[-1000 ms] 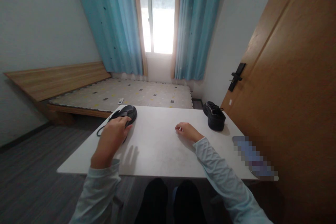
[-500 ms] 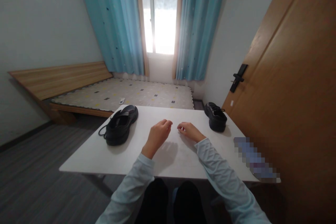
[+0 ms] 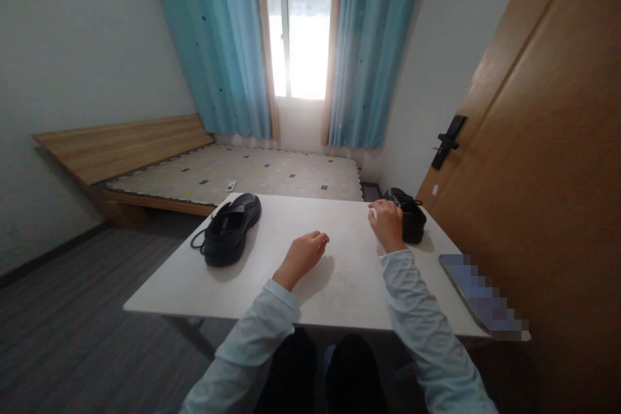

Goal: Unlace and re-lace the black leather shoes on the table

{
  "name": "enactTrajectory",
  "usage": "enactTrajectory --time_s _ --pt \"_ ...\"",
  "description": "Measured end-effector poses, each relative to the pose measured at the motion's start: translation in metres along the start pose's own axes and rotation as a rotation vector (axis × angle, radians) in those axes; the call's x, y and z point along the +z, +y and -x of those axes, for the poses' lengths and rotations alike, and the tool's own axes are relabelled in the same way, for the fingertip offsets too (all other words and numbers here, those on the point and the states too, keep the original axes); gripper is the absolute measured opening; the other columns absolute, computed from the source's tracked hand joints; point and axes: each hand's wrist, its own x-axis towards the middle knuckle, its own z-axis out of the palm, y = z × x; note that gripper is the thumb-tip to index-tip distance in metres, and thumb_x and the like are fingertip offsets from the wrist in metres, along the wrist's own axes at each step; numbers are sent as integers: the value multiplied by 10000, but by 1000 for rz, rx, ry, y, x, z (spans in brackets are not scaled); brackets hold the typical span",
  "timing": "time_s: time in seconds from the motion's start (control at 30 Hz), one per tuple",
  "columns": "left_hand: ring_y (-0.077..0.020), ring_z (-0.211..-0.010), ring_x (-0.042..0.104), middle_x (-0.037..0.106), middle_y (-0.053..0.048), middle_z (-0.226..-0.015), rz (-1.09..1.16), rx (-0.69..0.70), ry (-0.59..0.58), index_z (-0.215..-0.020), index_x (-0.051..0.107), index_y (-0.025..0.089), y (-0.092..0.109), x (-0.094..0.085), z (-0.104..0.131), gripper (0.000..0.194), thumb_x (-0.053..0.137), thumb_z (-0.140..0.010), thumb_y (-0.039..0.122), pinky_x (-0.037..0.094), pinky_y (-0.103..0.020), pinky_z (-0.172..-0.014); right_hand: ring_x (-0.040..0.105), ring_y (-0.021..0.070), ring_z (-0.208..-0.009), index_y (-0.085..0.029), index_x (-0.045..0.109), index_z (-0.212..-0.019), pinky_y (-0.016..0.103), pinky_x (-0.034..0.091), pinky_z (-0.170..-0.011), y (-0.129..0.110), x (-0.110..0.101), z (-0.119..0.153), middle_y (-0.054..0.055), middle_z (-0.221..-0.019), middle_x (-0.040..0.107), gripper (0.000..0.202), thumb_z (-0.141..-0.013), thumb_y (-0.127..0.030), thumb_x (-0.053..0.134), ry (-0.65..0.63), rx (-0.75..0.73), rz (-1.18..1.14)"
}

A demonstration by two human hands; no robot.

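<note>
Right hand [image 3: 387, 223], now by the right-side shoe [image 3: 414, 222]

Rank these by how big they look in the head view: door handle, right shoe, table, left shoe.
1. Table
2. Left shoe
3. Right shoe, partly hidden by the right hand
4. Door handle

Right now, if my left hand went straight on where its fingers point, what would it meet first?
Likely your right hand, by a black shoe; depth is unclear, so your left hand might pass by.
</note>
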Motion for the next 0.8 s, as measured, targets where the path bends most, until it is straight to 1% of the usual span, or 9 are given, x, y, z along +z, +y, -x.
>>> enactTrajectory --time_s 0.07,0.17,0.33,0.43,0.53,0.63,0.7,0.8 --pt "-143 -770 626 671 -34 -950 4 5 -8 -976 626 216 0 1 1 201 451 -889 170 454 -236 -692 487 272 -1066 -183 638 -1018 417 319 -918 10 -4 -2 113 -1103 614 241 -836 -187 479 97 73 57" --pt "-145 -767 627 675 -32 -946 1 -6 1 -977 624 217 0 0 2 198 456 -884 167 453 -238 -686 448 294 -1114 -127 604 -1080 442 302 -925 24 -7 -3 163 -1188 561 311 -798 -151 475 148 184 96" --pt "-146 -777 627 673 -37 -948 0 -15 -2 -978 623 217 -1 0 3 200 454 -884 170 452 -240 -684 401 302 -1175 -116 569 -1098 482 283 -955 36 -4 -1 188 -1231 526 334 -789 -139 444 166 342 150" --pt "-142 -783 627 673 -37 -951 11 -24 -9 -979 626 221 -1 0 4 207 449 -885 172 451 -235 -690 379 326 -1207 -104 565 -1092 521 293 -951 41 1 1 213 -1217 528 322 -802 -136 428 127 408 158" --pt "-140 -779 626 674 -36 -950 21 -34 -13 -976 629 223 -1 -1 5 210 445 -887 174 451 -236 -690 412 340 -1164 -90 571 -1071 530 323 -918 47 7 3 232 -1123 566 308 -810 -107 409 77 423 162" --pt "-136 -785 624 672 -38 -952 30 -46 -24 -980 630 227 -1 -2 6 213 448 -883 172 452 -232 -699 461 336 -1098 -65 587 -1033 500 358 -883 57 11 4 251 -1056 586 288 -811 -77 403 45 414 183" --pt "-136 -784 624 672 -39 -959 28 -49 -31 -982 632 228 -1 -2 6 215 451 -881 171 451 -232 -699 482 334 -1068 -48 608 -987 459 379 -870 64 10 4 252 -1036 592 239 -785 -106 495 6 385 195" --pt "-140 -783 626 674 -37 -962 19 -47 -32 -980 631 224 -2 -2 6 212 451 -881 170 446 -233 -691 512 324 -1027 -42 637 -947 411 396 -852 72 7 3 234 -1002 618 248 -720 -142 628 -47 333 217"
